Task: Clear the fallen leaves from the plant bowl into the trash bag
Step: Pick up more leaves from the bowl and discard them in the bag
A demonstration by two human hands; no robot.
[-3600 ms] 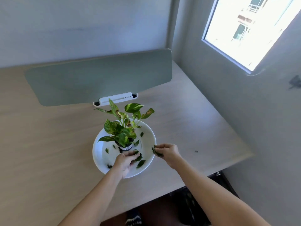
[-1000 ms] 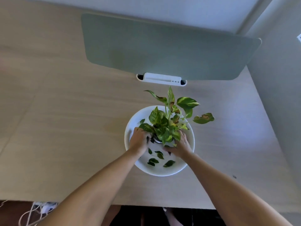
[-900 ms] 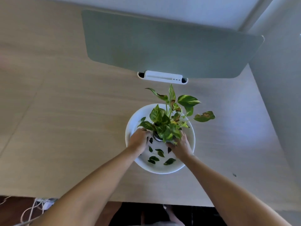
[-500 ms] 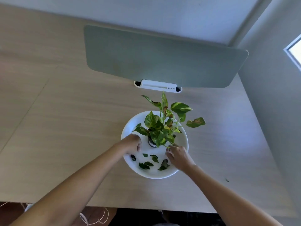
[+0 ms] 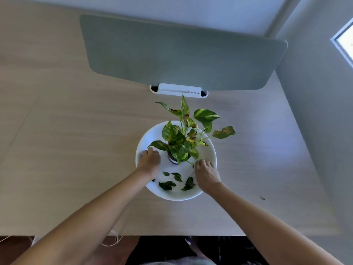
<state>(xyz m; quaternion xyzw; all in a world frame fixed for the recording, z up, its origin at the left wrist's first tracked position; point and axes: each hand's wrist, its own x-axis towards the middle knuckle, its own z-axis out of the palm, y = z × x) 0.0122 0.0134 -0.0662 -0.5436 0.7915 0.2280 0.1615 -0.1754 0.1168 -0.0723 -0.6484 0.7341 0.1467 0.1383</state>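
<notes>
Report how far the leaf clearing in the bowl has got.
Done: nothing that shows; no trash bag is in view. In hand: the left hand and right hand are both in the bowl, curled; whether they hold leaves is hidden. Left: several fallen leaves lie on the bowl's near side between the hands.

An office workstation is suggested. A pale wood-grain desk [image 5: 76, 150] is backed by a grey-green privacy screen [image 5: 181, 54], clamped with a white bracket [image 5: 179, 90]

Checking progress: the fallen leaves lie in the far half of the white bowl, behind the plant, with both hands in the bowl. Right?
Not quite. The head view shows the fallen leaves in the near half of the white bowl, in front of the plant. The left hand and right hand are in the bowl.
</notes>
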